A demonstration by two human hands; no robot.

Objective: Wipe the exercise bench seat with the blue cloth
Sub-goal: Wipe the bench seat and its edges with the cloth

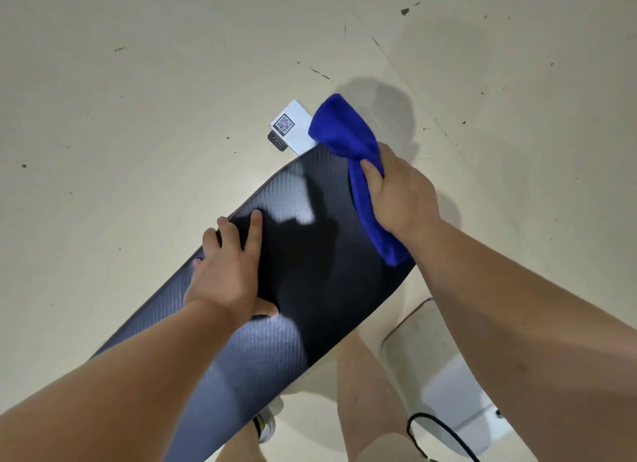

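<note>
The black textured bench seat [303, 255] runs from the bottom left up toward the centre. My left hand [229, 272] lies flat on its left edge, fingers spread and curled over the side. My right hand [400, 194] grips the bunched blue cloth [348, 141] at the seat's far right edge. One end of the cloth sticks up past the seat's far end, the other hangs below my hand over the seat's right side.
A white label with a QR code [291, 125] shows on the bench frame just beyond the seat's far end. My bare legs [365, 385] and a shoe [267, 423] are under the seat. A white base part with a black cable [451, 396] sits on the beige floor at lower right.
</note>
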